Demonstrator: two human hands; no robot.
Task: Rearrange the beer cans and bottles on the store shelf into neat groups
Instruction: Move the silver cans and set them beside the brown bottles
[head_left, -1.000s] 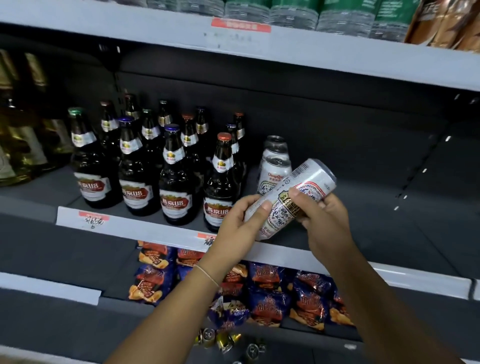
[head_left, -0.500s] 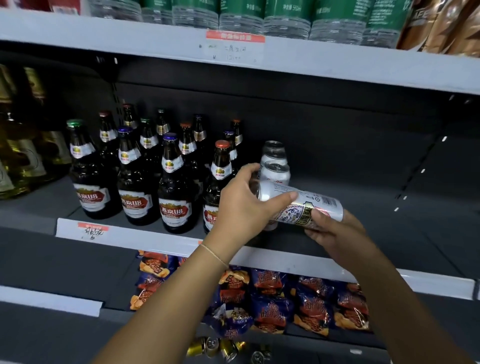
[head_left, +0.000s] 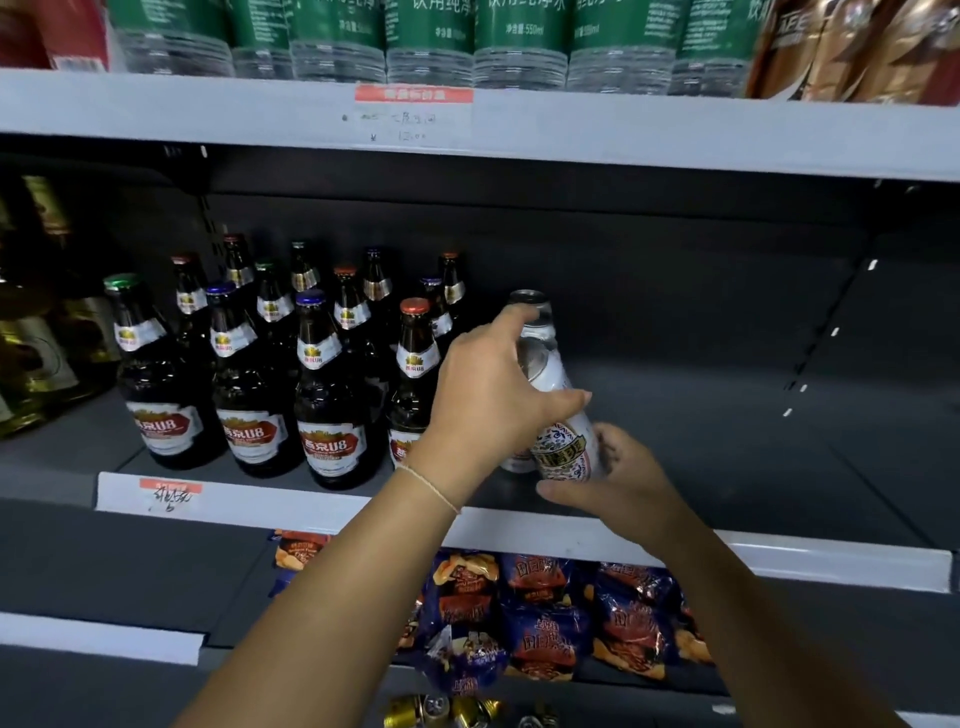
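A tall white beer can (head_left: 558, 415) with a round emblem stands nearly upright, tilted slightly, just above the front of the dark middle shelf (head_left: 727, 457). My left hand (head_left: 493, 395) grips its upper half from the left. My right hand (head_left: 618, 478) holds its base from the right and below. Behind it a row of similar cans (head_left: 530, 304) runs to the back, mostly hidden by my left hand. Several dark brown beer bottles (head_left: 327, 395) with red labels stand in rows to the left.
Pale bottles (head_left: 36, 343) fill the shelf's far left. Green-labelled water bottles (head_left: 431, 36) line the shelf above. Blue snack bags (head_left: 540, 618) lie on the shelf below, with gold cans (head_left: 441, 712) lower still. Right of the cans the shelf surface is bare.
The can turned from lying sideways in both hands to nearly upright and moved down toward the shelf front. My left hand shifted to its top, my right to its base.
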